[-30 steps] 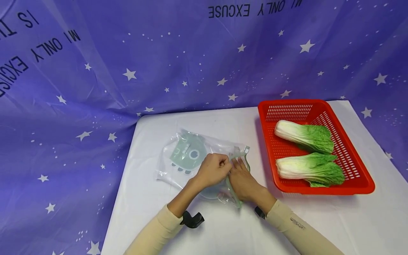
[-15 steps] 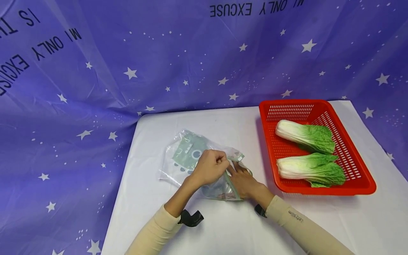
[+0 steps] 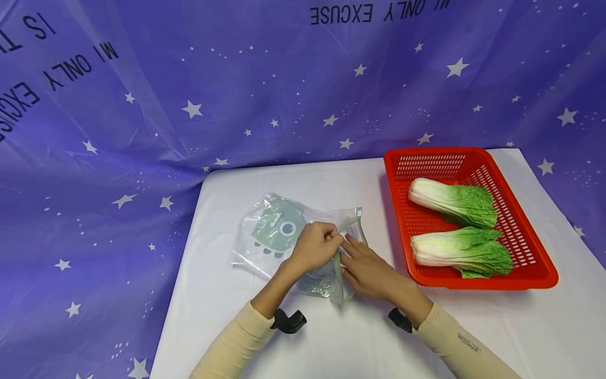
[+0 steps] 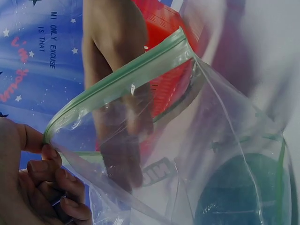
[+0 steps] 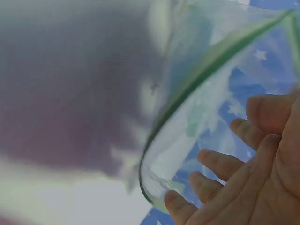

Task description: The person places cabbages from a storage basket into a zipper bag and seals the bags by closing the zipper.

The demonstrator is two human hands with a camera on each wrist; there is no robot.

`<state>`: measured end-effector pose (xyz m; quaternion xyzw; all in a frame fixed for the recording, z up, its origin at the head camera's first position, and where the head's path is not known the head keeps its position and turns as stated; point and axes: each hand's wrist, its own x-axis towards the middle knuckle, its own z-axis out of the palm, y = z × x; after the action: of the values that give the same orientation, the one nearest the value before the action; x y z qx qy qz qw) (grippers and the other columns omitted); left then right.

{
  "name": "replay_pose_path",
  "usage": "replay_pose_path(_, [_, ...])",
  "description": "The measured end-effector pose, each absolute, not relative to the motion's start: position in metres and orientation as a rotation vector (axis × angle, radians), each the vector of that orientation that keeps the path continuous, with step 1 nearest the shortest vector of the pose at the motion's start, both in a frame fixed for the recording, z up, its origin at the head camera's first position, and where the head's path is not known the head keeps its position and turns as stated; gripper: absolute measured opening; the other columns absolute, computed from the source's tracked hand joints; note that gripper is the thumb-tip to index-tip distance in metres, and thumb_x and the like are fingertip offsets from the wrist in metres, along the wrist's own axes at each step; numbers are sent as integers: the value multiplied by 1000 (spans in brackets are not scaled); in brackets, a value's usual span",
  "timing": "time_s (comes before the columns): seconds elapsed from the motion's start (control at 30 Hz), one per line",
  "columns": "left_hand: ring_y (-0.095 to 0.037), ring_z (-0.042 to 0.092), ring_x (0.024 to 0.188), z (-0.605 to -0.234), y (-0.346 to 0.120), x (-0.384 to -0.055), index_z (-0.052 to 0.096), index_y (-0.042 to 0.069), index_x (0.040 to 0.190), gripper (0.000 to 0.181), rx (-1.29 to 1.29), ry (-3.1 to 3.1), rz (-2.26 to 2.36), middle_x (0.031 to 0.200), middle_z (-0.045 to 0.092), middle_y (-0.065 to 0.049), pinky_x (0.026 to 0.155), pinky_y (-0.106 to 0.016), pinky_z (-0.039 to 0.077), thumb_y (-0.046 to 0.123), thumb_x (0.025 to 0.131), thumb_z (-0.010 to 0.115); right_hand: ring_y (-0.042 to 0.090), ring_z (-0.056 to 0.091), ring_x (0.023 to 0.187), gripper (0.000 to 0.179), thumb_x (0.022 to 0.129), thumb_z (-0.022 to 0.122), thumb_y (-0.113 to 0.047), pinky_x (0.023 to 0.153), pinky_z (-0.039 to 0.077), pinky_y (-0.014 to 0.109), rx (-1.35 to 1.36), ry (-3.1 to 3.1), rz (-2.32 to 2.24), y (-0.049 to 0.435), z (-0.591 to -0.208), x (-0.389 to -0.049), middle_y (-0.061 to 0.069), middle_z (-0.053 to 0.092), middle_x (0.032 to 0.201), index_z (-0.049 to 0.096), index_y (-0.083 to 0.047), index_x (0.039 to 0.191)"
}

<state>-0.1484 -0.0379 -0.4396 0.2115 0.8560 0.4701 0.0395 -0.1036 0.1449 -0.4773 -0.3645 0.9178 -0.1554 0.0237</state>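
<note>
A clear zip-lock bag (image 3: 258,245) with a green cartoon print lies on the white table, its green-edged mouth (image 4: 112,82) facing right and parted. My left hand (image 3: 316,245) pinches that edge between thumb and forefinger; the other fingers (image 4: 70,185) are loosely curled below in the left wrist view. My right hand (image 3: 371,271) is at the mouth, its fingers stretched toward the left hand. Through the clear film, the left wrist view shows the right fingers (image 4: 140,112) reaching down at the opening. Spread, slightly bent fingers (image 5: 220,164) hold nothing in the right wrist view.
To the right stands a red plastic basket (image 3: 401,231) holding two Chinese cabbages, one behind (image 3: 450,200) the other (image 3: 459,250). A purple curtain (image 3: 284,79) with white stars hangs behind the white-covered table (image 3: 331,342).
The right hand has drawn back a little to the right from the bag's mouth. The mouth's far corner has shifted and lifted. My left hand stays nearly in place, still pinching the edge.
</note>
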Motion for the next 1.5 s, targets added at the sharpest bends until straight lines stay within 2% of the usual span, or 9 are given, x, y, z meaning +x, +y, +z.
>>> replay_pose_path(0.1, [-2,35,39,-442,-38,-149,54,16,57,26,631,2627,1436,44,42,10,38,-21,25,12,82,56,44,30,139,43,98,57,-23,108,29,57,-1109,2831,-533,153,-469,-96,24,40,148,53,0,135])
replay_pose_path(0.23, [-3,35,39,-444,-38,-151,55,16,57,26,630,2621,1455,44,41,10,38,-21,25,12,83,56,42,35,137,52,98,60,-26,107,31,56,-1075,2834,-644,167,-456,-87,21,40,149,47,-8,145])
replay_pose_path(0.4, [-3,34,41,-446,-38,-152,54,16,56,27,655,2629,1473,45,39,11,40,-21,24,12,83,56,30,50,127,47,95,65,-23,101,41,52,-1081,2881,-828,189,-434,-83,10,53,139,55,-14,140])
replay_pose_path(0.5, [-4,33,42,-449,-39,-153,53,16,56,27,653,2631,1482,46,38,11,41,-21,24,11,83,56,26,54,123,42,94,66,-21,99,42,51,-1037,2924,-887,205,-421,-84,4,57,134,59,-15,135])
replay_pose_path(0.8, [-4,31,42,-454,-42,-154,56,12,59,25,631,2550,1540,47,39,9,41,-22,25,10,84,54,26,58,115,37,92,69,-17,95,43,50,-839,3057,-802,261,-411,-96,4,61,126,63,-11,128])
replay_pose_path(1.2, [-4,33,45,-461,-43,-155,51,13,67,25,664,2458,1515,54,37,8,42,-23,26,10,92,54,46,51,114,48,88,72,-28,89,36,67,-606,3097,-498,324,-417,-104,21,57,125,60,-5,128])
replay_pose_path(1.4, [-6,36,48,-461,-44,-153,54,12,75,21,700,2451,1457,57,40,6,45,-24,30,11,96,52,59,39,118,77,81,76,-49,89,28,77,-406,2954,-340,343,-422,-103,33,45,133,51,-3,137])
replay_pose_path(1.5, [-6,36,48,-460,-44,-152,54,11,76,22,712,2445,1451,57,40,5,45,-24,30,11,97,52,62,34,120,90,76,77,-57,88,26,79,-351,2889,-329,350,-426,-104,35,39,138,47,-5,142])
